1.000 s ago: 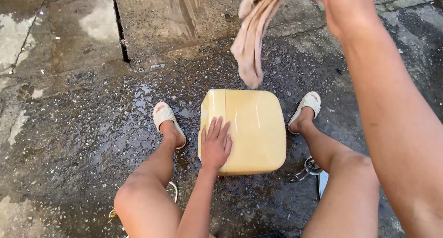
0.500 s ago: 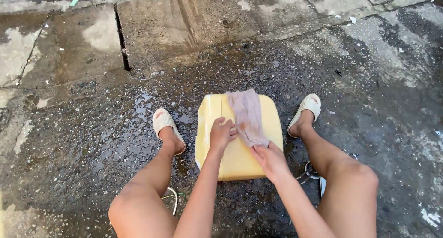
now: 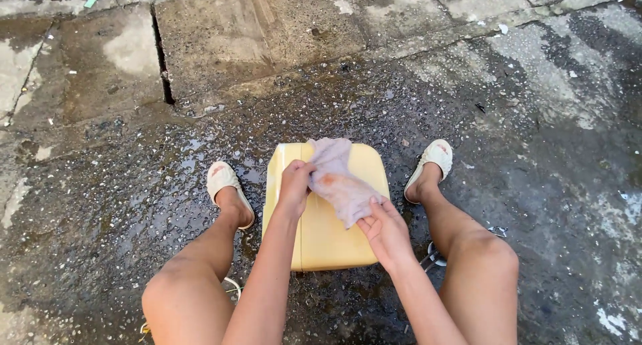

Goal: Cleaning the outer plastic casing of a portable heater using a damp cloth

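Observation:
A yellow plastic container (image 3: 328,234) lies flat on the wet ground between my feet. A pale pink wet cloth (image 3: 338,178) with a reddish stain lies stretched across its top. My left hand (image 3: 295,181) grips the cloth's upper part near the container's far edge. My right hand (image 3: 384,231) holds the cloth's lower end over the container's right side. Both forearms reach down from the bottom of the view.
My feet wear pale slippers, the left one (image 3: 224,181) and the right one (image 3: 435,159), on either side of the container. Wet gravelly ground (image 3: 134,204) surrounds me. Cracked concrete slabs (image 3: 221,44) lie beyond. A metal object (image 3: 431,254) shows under my right leg.
My right arm came down from above with the hanging cloth and laid it on the container. My left hand went from flat on the container to gripping the cloth.

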